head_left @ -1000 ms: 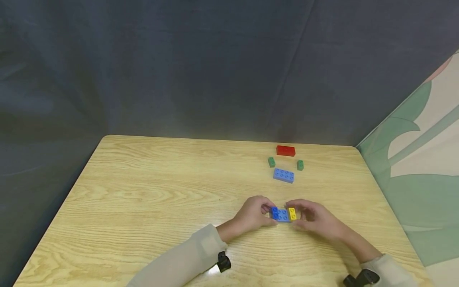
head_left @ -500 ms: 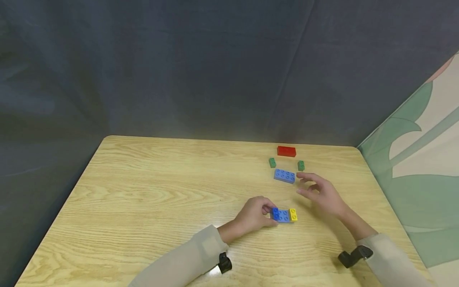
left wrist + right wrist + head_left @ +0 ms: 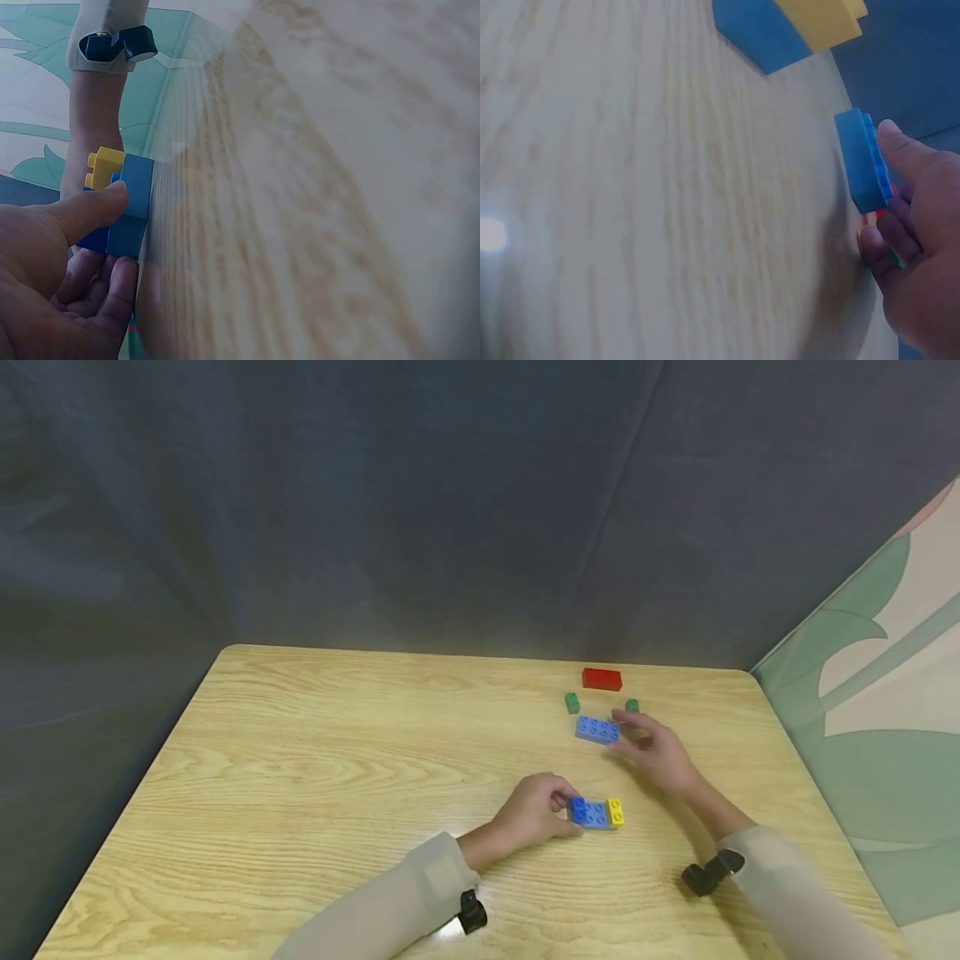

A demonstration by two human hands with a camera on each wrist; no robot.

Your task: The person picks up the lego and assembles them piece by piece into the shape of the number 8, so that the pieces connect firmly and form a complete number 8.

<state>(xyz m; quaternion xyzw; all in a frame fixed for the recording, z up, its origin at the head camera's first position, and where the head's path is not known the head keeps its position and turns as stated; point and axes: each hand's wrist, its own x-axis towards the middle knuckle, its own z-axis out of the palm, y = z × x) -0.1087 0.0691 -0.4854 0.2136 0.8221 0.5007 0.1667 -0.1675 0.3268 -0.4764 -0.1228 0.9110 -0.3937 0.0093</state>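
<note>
1. Table, nearer its right edge than left: left hand pinches the left end of a blue base brick topped by dark-blue brick and, opposite, yellow brick.
2. Right hand, thumb and fingers parted, at loose blue brick's right end; contact unclear.
3. Beyond: left green brick; right green brick, partly hidden.
4. Red brick, near far edge.

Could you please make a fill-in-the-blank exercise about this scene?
The left grip holds a rectangular blue plastic base brick whose opposite end bears a two-stud plastic brick coloured ____.
The right grip is beside a loose, eight-stud rectangular plastic brick coloured ____.
The two small plastic bricks lying beyond it are coloured ____.
The rectangular plastic brick farthest from both grips is coloured ____.
Missing: yellow; blue; green; red.
</note>
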